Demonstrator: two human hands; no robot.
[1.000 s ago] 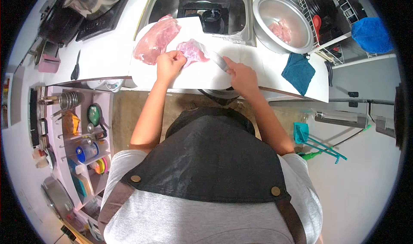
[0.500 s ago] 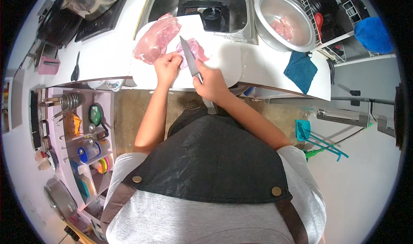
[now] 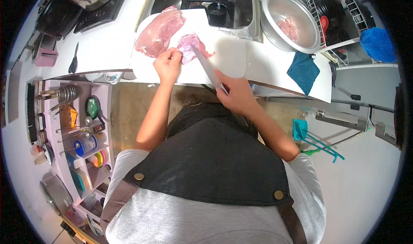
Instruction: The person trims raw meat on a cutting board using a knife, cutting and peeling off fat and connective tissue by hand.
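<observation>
A large piece of raw meat [image 3: 160, 32] lies on the left of the white cutting board [image 3: 232, 56]. Right of it is a smaller, flatter meat piece [image 3: 189, 46]. My left hand [image 3: 167, 65] is closed, its fingertips pinching the near left edge of that smaller piece. My right hand [image 3: 235, 91] is wrapped round the handle of a knife [image 3: 206, 66], near the board's front edge. The blade points up and left, with its tip at the smaller piece.
Behind the board is a steel sink [image 3: 249, 11]. A metal bowl [image 3: 269, 24] with meat pieces stands to the right, near a teal cloth [image 3: 303, 71] and a dish rack [image 3: 350, 9]. Black scissors [image 3: 74, 59] lie at left; pots stand at the back left.
The knife first swung left over the smaller meat, then drew back right and nearer to me. My left hand has kept its pinch at the meat's edge. The whole view has shifted slightly.
</observation>
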